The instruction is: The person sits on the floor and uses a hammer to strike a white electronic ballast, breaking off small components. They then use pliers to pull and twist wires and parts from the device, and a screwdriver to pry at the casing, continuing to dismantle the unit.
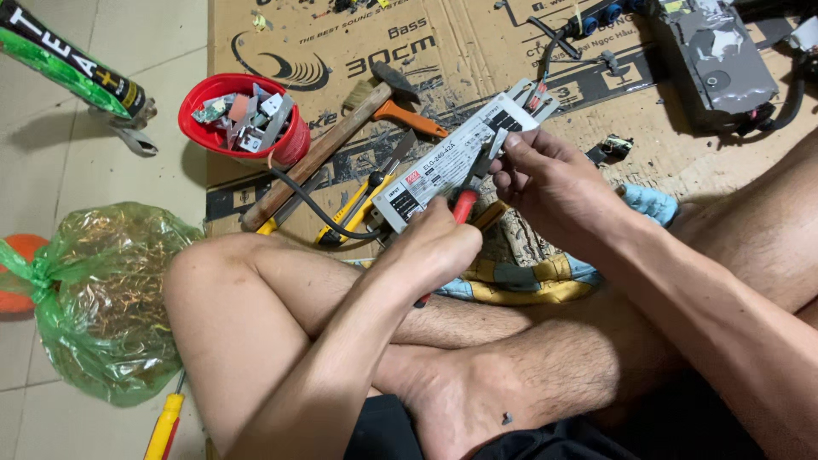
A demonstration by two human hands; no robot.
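A long white power supply unit with a printed label is held above my crossed legs. My right hand grips its right end, fingers wrapped over the top edge near the short wires. My left hand is closed around a red-handled tool, whose metal tip rests against the unit's side. Most of the handle is hidden by my fingers, so I cannot tell the tool's kind.
On the cardboard sheet lie a wooden-handled hammer, an orange-handled tool and yellow-handled tools. A red bowl holds scraps. A green bag of wire sits left, a grey metal box top right.
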